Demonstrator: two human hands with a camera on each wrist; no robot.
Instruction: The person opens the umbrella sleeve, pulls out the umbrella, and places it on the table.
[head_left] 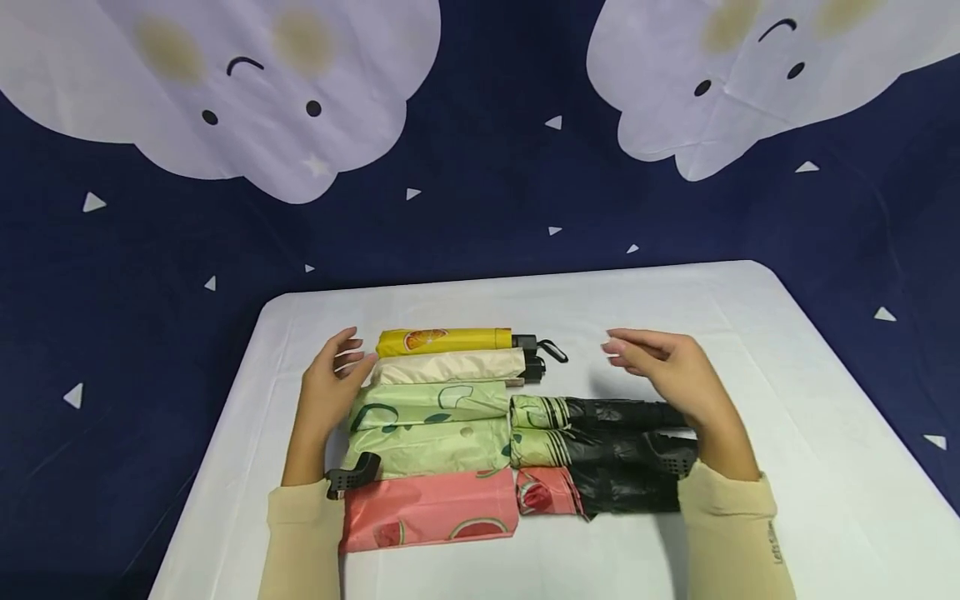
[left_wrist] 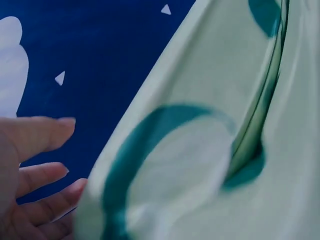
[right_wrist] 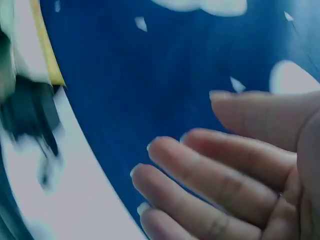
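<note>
Folded umbrellas lie side by side on the white table. At the back is a yellow umbrella (head_left: 450,340) with an orange-slice print and a black handle, then a cream umbrella (head_left: 450,367). Nearer come two light green umbrellas (head_left: 442,446) and a pink watermelon-print umbrella (head_left: 435,508), with black fabric (head_left: 618,483) to their right. My left hand (head_left: 330,387), fingers loosely bent, is by the left ends of the yellow and cream umbrellas. My right hand (head_left: 675,367) hovers right of the handles, holding nothing. Its fingers (right_wrist: 215,185) are spread apart from the thumb in the right wrist view.
The white table (head_left: 795,433) has rounded far corners. Behind it hangs a dark blue cloth (head_left: 480,225) printed with clouds and small white triangles. A black carabiner (head_left: 553,351) sticks out from the yellow umbrella's handle. Black wrist mounts (head_left: 356,475) sit at both cuffs.
</note>
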